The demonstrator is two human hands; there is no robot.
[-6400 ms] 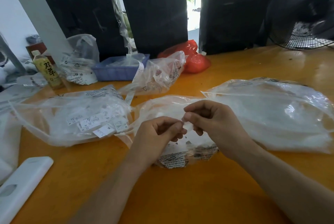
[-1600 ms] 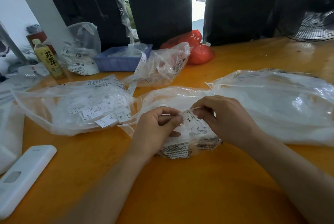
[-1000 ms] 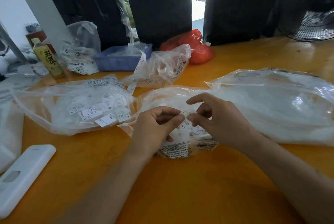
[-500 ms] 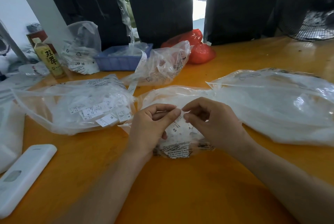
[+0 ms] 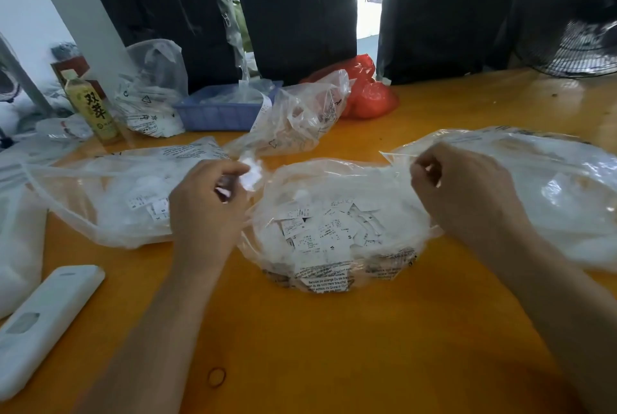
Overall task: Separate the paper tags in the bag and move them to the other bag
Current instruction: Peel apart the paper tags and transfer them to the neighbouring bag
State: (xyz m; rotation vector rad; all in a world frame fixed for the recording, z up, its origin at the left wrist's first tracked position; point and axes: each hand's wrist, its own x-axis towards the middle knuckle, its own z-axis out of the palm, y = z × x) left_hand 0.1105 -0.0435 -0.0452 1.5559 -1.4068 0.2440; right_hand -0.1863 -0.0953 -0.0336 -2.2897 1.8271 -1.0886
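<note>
From my remote seat I see 2 bare hands apart over an orange counter (image 5: 334, 347). The left hand (image 5: 207, 210) has its fingers curled and pinches a small blurred white paper tag (image 5: 251, 171) at its fingertips, held just above the gap between 2 clear bags. The right hand (image 5: 464, 193) is curled too, with a sliver of white showing between thumb and finger; I cannot tell whether that is a tag or the plastic edge, so I cannot tell what it grips. It sits at the mouth of the right bag (image 5: 551, 186), a large clear bag lying flat with pale contents.

The middle bag (image 5: 337, 230) lies between the hands, open at the top, and holds a heap of loose paper tags (image 5: 327, 233) printed with small text and size letters; its printed lower edge rests on the counter. The left bag (image 5: 110, 200) lies partly behind the left hand and holds more white tags.

A white remote-like device (image 5: 43, 323) lies at the near left edge. Farther back stand a yellow-labelled bottle (image 5: 91, 106), a blue tray (image 5: 223, 110), a crumpled clear bag (image 5: 300, 113) and a red plastic bag (image 5: 367, 93). A fan (image 5: 581, 29) stands at the far right
</note>
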